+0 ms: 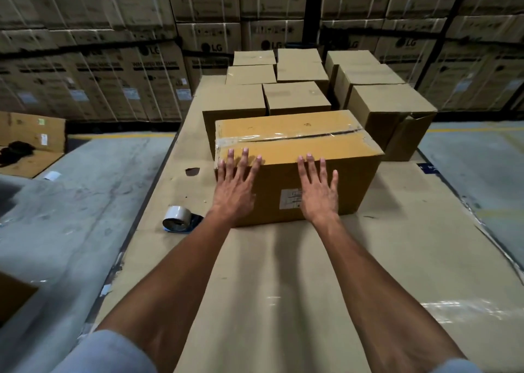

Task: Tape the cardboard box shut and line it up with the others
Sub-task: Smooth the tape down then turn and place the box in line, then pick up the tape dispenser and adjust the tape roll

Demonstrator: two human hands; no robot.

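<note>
Both forearms extend forward over the cardboard-covered tabletop [283, 273]. The left hand [235, 186] and right hand [317, 192] lie flat against the near side of the cardboard box [326, 157], fingers [244, 157] spread, tips reaching its top edge. A roll of tape [178, 217] rests on the tabletop left of the box. Clear tape [286, 135] covers the top seam, apparently end to end. Behind, touching or nearly so, stand the other boxes [295, 96] in rows.
</note>
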